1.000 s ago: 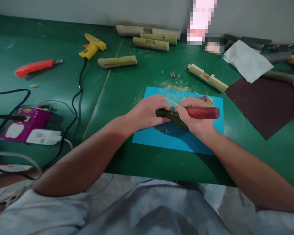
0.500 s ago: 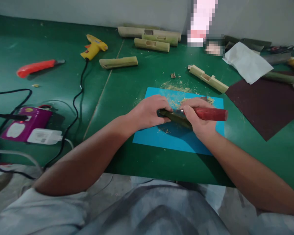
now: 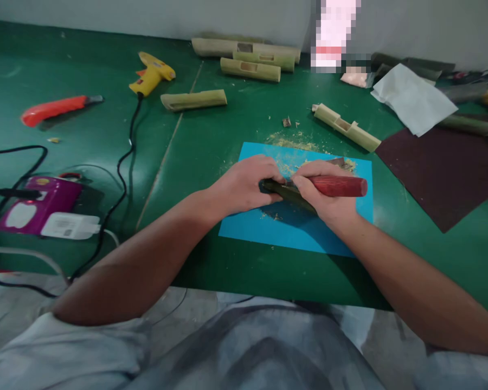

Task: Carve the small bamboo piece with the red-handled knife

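Note:
A dark green bamboo tube (image 3: 295, 198) lies slantwise over a blue sheet (image 3: 264, 230), with its dark end towards the left. My left hand (image 3: 254, 184) is closed around that end, thumb and fingers on either side. In my right hand (image 3: 327, 195) is a chisel (image 3: 339, 186) with a thick red wooden handle, which points out to the right. Its short metal part reaches the top of the bamboo close to my left fingertips; the cutting tip is too small to make out. My right hand covers the tube's right end. Yellowish shavings (image 3: 288, 162) are scattered over the sheet.
Several cut bamboo tubes (image 3: 250, 70) lie at the back, one notched piece (image 3: 345, 128) to the right. Brown sandpaper-like sheet (image 3: 443, 179) and white paper (image 3: 415, 100) sit at right. On the left are a yellow glue gun (image 3: 152, 73), an orange-handled cutter (image 3: 57, 110) and a purple power strip (image 3: 40, 203) with cables.
My right hand has slid a little left with the chisel, bringing it nearer my left fingers. The left hand keeps its hold on the bamboo. The view has shifted slightly.

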A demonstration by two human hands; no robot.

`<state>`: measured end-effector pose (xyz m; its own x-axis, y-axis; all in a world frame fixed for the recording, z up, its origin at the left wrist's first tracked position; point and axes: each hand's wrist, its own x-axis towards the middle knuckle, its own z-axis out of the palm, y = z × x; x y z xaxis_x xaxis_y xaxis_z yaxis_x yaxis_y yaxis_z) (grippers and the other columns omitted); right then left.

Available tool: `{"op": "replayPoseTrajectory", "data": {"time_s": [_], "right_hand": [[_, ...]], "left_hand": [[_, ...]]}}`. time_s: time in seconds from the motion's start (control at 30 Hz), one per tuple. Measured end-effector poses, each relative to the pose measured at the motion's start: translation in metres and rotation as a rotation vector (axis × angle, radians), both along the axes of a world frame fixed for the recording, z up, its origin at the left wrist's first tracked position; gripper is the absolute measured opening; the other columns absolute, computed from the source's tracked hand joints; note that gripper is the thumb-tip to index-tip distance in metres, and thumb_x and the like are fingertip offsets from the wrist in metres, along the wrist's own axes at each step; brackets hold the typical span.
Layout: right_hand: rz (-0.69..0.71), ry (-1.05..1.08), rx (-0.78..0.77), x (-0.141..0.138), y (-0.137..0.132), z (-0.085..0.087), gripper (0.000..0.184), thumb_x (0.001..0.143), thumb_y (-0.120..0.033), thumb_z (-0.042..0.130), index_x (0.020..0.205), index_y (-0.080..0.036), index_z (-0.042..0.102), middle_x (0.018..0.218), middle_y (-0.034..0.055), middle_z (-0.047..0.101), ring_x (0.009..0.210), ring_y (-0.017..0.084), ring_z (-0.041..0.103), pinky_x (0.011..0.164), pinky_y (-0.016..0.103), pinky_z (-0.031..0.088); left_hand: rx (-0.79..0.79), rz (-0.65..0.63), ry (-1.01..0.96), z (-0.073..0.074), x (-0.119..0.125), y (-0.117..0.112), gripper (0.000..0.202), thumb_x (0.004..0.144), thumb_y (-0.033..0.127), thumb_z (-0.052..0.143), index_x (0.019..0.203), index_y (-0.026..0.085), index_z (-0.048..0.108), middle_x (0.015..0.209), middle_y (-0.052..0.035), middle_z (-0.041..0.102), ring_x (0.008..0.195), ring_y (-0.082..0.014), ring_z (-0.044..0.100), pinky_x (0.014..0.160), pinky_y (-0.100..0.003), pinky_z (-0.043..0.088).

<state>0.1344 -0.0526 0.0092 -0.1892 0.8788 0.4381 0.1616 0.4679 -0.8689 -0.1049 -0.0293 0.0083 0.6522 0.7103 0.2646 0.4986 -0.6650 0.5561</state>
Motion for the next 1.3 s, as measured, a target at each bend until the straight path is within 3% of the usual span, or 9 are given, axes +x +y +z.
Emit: {"op": "replayPoseTrajectory", "data": {"time_s": [0.33,0.53,0.77,1.0,1.3], "right_hand": [[-0.097,0.006,-0.011,-0.0016,-0.0013,-0.0036,0.023,0.092,-0.033,0.072,0.07,-0.029,0.068,0.076,0.0006,0.076,0.073,0.021,0.072,0.072,0.039,0.063],[-0.062,0.038,0.031,-0.0004,-0.0037,-0.0006,0.02,0.095,-0.036,0.074,0.076,-0.03,0.072,0.083,0.001,0.081,0.081,0.022,0.077,0.083,0.041,0.065],[0.006,0.034,0.022,-0.0014,0.0006,-0.0009,0.019,0.094,-0.032,0.077,0.075,-0.03,0.071,0.083,0.001,0.081,0.081,0.023,0.077,0.084,0.042,0.063],[0.01,-0.054,0.059,-0.0033,0.0011,0.0028,0.025,0.093,-0.03,0.069,0.069,-0.028,0.063,0.073,-0.001,0.068,0.069,0.018,0.065,0.068,0.038,0.052],[-0.064,0.104,0.136,-0.0002,-0.0029,-0.006,0.031,0.097,-0.028,0.067,0.068,-0.027,0.059,0.068,-0.001,0.064,0.063,0.018,0.059,0.063,0.038,0.048]], "left_hand": [[-0.017,0.008,0.018,0.003,0.0009,-0.0009,0.013,0.093,0.03,0.079,0.103,0.022,0.076,0.102,-0.0045,0.078,0.101,-0.024,0.071,0.093,-0.039,0.054],[-0.017,0.022,0.044,0.0027,0.0002,-0.0014,0.014,0.092,0.03,0.08,0.101,0.021,0.075,0.101,-0.004,0.076,0.1,-0.0238,0.07,0.091,-0.039,0.053],[-0.047,0.025,0.036,0.0031,0.0008,-0.0011,0.013,0.092,0.031,0.08,0.1,0.023,0.074,0.103,-0.0035,0.078,0.099,-0.0228,0.069,0.091,-0.038,0.053],[-0.028,-0.009,0.001,0.0014,-0.0002,0.0006,0.014,0.094,0.033,0.081,0.098,0.021,0.074,0.1,-0.0038,0.076,0.097,-0.0222,0.069,0.09,-0.039,0.052],[-0.065,0.001,-0.005,0.0038,0.0008,0.0015,0.01,0.092,0.029,0.08,0.099,0.023,0.077,0.098,-0.0027,0.077,0.097,-0.0218,0.07,0.091,-0.037,0.052]]}}
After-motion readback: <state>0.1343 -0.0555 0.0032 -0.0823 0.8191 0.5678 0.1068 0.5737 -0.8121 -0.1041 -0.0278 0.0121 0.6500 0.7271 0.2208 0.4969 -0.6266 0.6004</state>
